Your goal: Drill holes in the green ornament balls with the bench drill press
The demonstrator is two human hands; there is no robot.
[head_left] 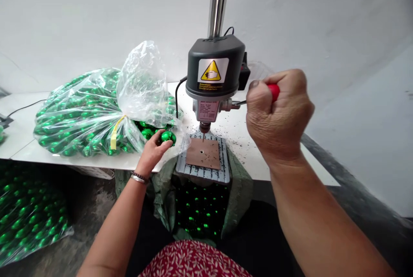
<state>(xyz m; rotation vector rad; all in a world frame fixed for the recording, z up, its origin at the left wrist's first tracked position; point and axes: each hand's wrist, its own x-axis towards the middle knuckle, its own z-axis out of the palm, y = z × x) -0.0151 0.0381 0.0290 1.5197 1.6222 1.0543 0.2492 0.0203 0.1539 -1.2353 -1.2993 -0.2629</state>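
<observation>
A shiny green ball is pinched between the thumb and fingers of my left hand, at the mouth of a clear plastic bag full of the same balls. My right hand is wrapped round the red knob of the lever on a bench drill press. Below the chuck, the thin drill bit points down over a brown square board with a small hole in it. The board lies on the ridged metal base plate, to the right of my left hand.
Dark shavings lie scattered on the white table. A green woven sack with more green balls hangs open below the base's front edge. Another bag of balls stands on the floor at left. A wall rises behind the drill.
</observation>
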